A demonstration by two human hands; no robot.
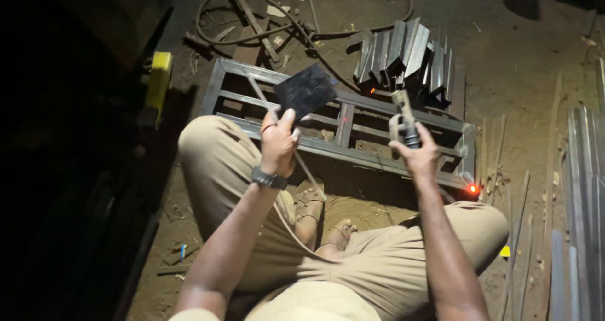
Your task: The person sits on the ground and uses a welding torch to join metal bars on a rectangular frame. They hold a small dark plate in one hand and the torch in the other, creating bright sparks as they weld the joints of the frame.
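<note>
2 hands are raised at mid-frame over a steel frame [353,138] lying on the dirt floor [517,62]. The left hand [277,141] grips a dark square plate [305,91] by its lower edge, holding it up just left of centre. The right hand [417,152] is closed around an electrode holder [403,122], its tip pointing up toward a stack of angle bars [403,56] in the upper middle. A hose [252,18] coils at upper centre-left. An orange glow [471,188] sits on the frame's right corner. The person sits cross-legged in tan trousers [378,264].
</note>
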